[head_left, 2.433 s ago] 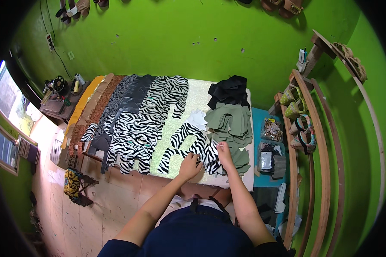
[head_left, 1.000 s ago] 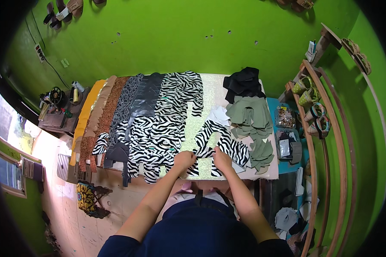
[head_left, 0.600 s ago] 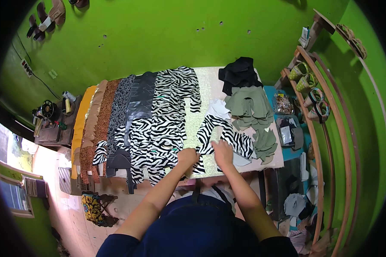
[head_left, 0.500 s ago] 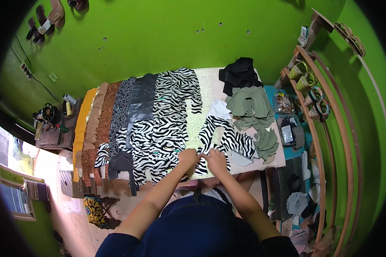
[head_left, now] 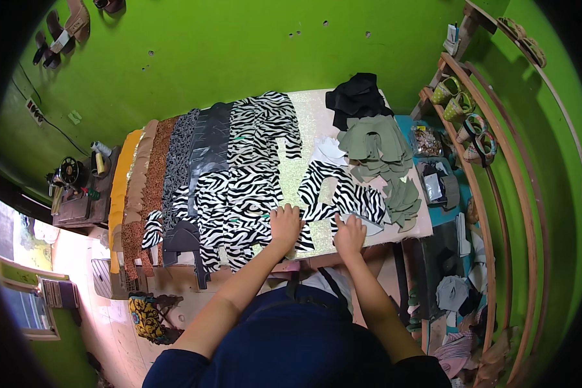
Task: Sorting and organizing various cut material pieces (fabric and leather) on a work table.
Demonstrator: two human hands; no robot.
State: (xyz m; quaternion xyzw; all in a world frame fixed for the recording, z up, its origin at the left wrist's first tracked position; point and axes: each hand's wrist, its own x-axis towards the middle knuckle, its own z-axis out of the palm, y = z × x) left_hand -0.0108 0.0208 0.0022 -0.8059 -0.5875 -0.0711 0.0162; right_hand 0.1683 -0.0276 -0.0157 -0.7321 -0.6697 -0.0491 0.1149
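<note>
Green walls close in a small workshop where a person leans over a counter (head_left: 317, 123) spread with cut fabric.

Both hands lie flat and open, gripping nothing: the left hand (head_left: 286, 223) presses on the near edge of the zebra-print fabric (head_left: 252, 187), the right hand (head_left: 349, 234) on a curved zebra-print cut piece (head_left: 343, 194) just beside it, seemingly to keep the cloth smooth against the glittery pale sheet (head_left: 307, 139) underneath. Lengths of material lie side by side in strips across the counter, a yellow strip (head_left: 119, 187) at the far left, then brown patterned strips (head_left: 152, 174) and dark grey ones (head_left: 207, 145), so each stays visible and reachable. Olive-green cut pieces (head_left: 378, 145) and a black pile (head_left: 355, 97) sit stacked apart at the right end, sorted by colour. A curved wooden rack (head_left: 491, 161) on the right holds sandals (head_left: 462, 107); a sewing machine (head_left: 68, 174) stands at the left.
</note>
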